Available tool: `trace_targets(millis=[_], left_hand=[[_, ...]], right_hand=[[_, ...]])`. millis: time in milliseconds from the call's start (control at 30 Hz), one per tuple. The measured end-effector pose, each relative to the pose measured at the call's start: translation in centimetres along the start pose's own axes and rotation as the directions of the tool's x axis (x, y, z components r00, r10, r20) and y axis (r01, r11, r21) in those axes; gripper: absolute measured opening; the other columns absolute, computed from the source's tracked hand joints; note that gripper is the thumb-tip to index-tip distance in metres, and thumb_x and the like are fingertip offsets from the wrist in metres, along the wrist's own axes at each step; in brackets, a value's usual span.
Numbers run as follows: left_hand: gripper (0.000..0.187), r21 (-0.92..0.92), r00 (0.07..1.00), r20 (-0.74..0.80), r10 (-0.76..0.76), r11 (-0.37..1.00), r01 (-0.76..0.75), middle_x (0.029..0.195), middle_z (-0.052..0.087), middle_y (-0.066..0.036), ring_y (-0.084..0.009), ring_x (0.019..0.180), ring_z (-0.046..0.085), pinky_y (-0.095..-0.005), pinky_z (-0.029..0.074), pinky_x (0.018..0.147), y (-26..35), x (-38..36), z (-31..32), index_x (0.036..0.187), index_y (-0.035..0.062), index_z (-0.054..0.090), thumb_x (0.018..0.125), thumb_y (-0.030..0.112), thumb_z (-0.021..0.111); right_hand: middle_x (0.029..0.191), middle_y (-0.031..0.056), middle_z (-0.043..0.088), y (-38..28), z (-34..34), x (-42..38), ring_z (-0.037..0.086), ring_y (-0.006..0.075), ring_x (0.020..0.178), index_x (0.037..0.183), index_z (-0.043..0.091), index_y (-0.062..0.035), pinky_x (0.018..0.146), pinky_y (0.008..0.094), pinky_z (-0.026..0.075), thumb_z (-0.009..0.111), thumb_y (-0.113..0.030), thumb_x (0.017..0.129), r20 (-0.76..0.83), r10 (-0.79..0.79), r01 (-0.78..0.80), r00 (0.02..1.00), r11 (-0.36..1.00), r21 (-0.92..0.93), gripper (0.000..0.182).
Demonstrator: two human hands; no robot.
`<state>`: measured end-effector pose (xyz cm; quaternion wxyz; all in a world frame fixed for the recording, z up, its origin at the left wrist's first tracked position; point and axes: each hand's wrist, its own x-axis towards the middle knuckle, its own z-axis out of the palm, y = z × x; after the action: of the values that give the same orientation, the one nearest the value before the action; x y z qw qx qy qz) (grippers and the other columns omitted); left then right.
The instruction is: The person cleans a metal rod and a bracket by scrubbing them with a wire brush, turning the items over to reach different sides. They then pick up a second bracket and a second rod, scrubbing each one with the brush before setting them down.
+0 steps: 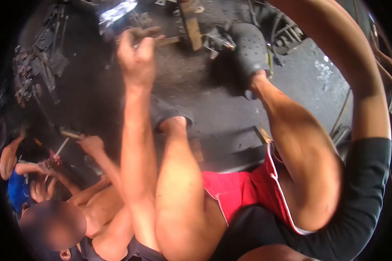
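My left hand [137, 58] is reached out over the dark floor at upper left. Its fingers are curled and blurred, and whatever they may grip is hidden. A thin pale strip [170, 40] lies just right of the fingertips, near an upright wooden piece [190, 26]. Beyond the hand is a shiny, crumpled-looking silvery thing [117, 13]. My right arm [366, 87], in a black sleeve, bends up along the right side and leaves the view at the top, so that hand cannot be seen.
Metal scraps [41, 48] are heaped at upper left. More metal parts [287, 32] lie beside my grey clog [250, 45]. Close at left, a co-worker's hand [91, 143] holds a wooden-handled tool [69, 134]. Another person in blue [17, 191] is farther left.
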<state>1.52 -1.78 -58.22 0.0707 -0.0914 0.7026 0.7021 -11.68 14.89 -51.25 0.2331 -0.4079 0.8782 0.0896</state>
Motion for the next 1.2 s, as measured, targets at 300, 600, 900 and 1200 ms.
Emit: trace_targets(millis=[300,600,900,1200], left_hand=[[0.021,0.000,0.995,0.045,-0.090,0.996,0.090,0.114,0.059,-0.017,-0.0250,0.103,0.060,-0.0405,0.051,0.094,-1.0,-0.8,-0.1,0.102,-0.0026,0.050,0.083,0.000,0.041],[0.033,0.203,0.999,-0.036,-0.031,0.978,0.037,0.121,0.058,-0.016,-0.0246,0.111,0.051,-0.0370,0.037,0.100,-0.3,-1.4,-0.2,0.106,-0.0040,0.051,0.075,0.006,0.046],[0.037,0.260,0.999,0.001,0.053,0.964,-0.052,0.123,0.057,-0.017,-0.0271,0.115,0.051,-0.0403,0.036,0.103,-1.4,-1.1,-0.6,0.113,-0.0027,0.049,0.077,0.004,0.046],[0.038,0.313,0.991,-0.057,0.118,0.945,-0.095,0.110,0.054,-0.012,-0.0249,0.104,0.052,-0.0394,0.040,0.098,0.2,-1.8,-0.7,0.114,0.0019,0.050,0.076,0.005,0.055]], right_hand=[[0.086,0.0036,0.069,-0.8,0.1,-2.0,0.059,0.0215,0.094,0.075,0.074,-0.0134,0.091,0.0376,0.046,0.073,-0.017,0.059,-0.341,-0.064,0.131,0.938,0.975,0.178,0.017],[0.077,0.0030,0.067,-2.4,-1.0,-2.8,0.055,0.0231,0.093,0.072,0.073,-0.0095,0.084,0.0364,0.043,0.071,-0.016,0.058,-0.368,-0.055,0.153,0.928,0.958,0.242,0.015],[0.080,0.0036,0.068,-1.1,-0.3,-2.0,0.058,0.0230,0.097,0.073,0.074,-0.0119,0.086,0.0383,0.043,0.076,-0.019,0.058,-0.341,-0.046,0.106,0.939,0.982,0.159,0.017],[0.113,0.0084,0.067,-2.8,4.1,-1.4,0.046,0.0306,0.132,0.097,0.073,-0.0106,0.115,0.0487,0.028,0.077,-0.025,0.059,-0.189,-0.041,0.052,0.981,0.997,0.055,0.041]])
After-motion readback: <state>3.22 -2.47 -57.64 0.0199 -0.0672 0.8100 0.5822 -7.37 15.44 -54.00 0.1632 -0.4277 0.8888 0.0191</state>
